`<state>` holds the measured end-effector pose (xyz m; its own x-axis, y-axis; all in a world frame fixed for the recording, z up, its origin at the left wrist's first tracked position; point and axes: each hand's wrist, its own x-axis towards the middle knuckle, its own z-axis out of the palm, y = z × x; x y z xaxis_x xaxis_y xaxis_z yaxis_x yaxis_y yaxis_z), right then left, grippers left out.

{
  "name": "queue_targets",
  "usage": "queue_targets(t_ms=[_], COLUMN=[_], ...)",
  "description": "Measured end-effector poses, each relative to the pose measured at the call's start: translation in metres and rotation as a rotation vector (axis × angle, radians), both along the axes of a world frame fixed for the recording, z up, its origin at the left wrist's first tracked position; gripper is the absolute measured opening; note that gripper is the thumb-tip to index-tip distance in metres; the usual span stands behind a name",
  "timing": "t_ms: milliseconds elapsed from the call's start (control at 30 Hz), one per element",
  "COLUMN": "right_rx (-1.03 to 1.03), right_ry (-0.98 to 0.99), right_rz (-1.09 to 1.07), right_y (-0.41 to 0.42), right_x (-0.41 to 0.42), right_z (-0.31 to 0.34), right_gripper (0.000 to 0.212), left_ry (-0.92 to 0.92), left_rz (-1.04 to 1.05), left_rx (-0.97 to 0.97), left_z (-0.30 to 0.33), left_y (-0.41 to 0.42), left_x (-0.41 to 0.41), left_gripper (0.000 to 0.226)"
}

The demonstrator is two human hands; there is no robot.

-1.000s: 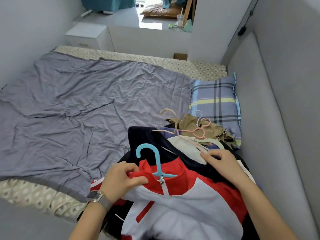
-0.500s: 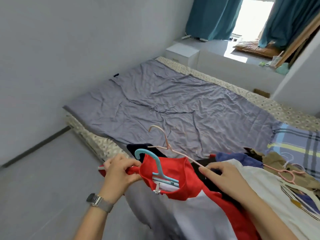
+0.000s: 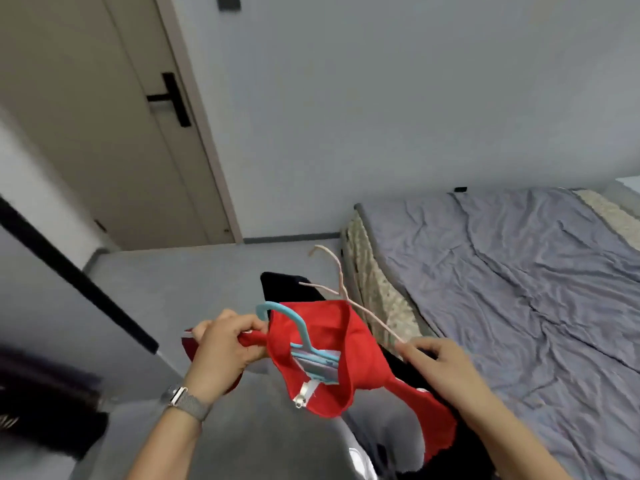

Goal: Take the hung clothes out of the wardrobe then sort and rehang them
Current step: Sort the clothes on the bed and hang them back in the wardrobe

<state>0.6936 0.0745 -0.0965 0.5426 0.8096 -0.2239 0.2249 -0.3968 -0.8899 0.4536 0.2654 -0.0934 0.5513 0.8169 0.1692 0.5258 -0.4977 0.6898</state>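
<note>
A red and white zip jacket [image 3: 360,358] hangs on a blue hanger [image 3: 298,327] in front of me. My left hand [image 3: 225,344] grips its red shoulder beside the hanger's hook. Behind it is a dark garment [image 3: 291,289] on a pale pink hanger [image 3: 341,282]. My right hand [image 3: 440,362] holds the dark garment's shoulder at the end of the pink hanger's arm, with the fingers curled over the cloth. Both garments are lifted off the bed [image 3: 519,271] and held over the floor.
A grey-sheeted bed fills the right side, its patterned mattress edge [image 3: 374,289] close to the clothes. A beige door [image 3: 114,133] with a black handle stands at the back left. Grey floor [image 3: 194,278] lies between. A dark blurred object [image 3: 41,403] sits at the lower left.
My view has swung left from the bed and pillow toward the door. Both hands have carried the two hung garments off the clothes pile and out over the floor.
</note>
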Motion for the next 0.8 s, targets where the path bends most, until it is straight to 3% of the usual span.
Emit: queue_targets(t_ms=[167, 267, 433, 567, 700, 800], right_rx=[0.0, 0.004, -0.011, -0.049, -0.136, -0.189], right_ry=[0.235, 0.394, 0.319, 0.38, 0.41, 0.499], right_rz=[0.327, 0.56, 0.774, 0.904, 1.093, 1.126], right_y=[0.085, 0.133, 0.217, 0.265, 0.29, 0.301], right_x=[-0.037, -0.054, -0.075, -0.106, -0.153, -0.199], right_z=[0.01, 0.021, 0.039, 0.05, 0.047, 0.048], right_gripper=[0.05, 0.027, 0.053, 0.025, 0.033, 0.022], left_ry=[0.041, 0.034, 0.057, 0.042, 0.071, 0.041], left_rz=[0.172, 0.321, 0.541, 0.756, 0.952, 1.022], left_rx=[0.03, 0.052, 0.112, 0.192, 0.199, 0.18], left_z=[0.012, 0.025, 0.041, 0.039, 0.037, 0.04], left_y=[0.036, 0.061, 0.097, 0.106, 0.094, 0.087], left_x=[-0.047, -0.068, -0.101, -0.13, -0.17, -0.208], left_gripper=[0.028, 0.033, 0.017, 0.025, 0.024, 0.032])
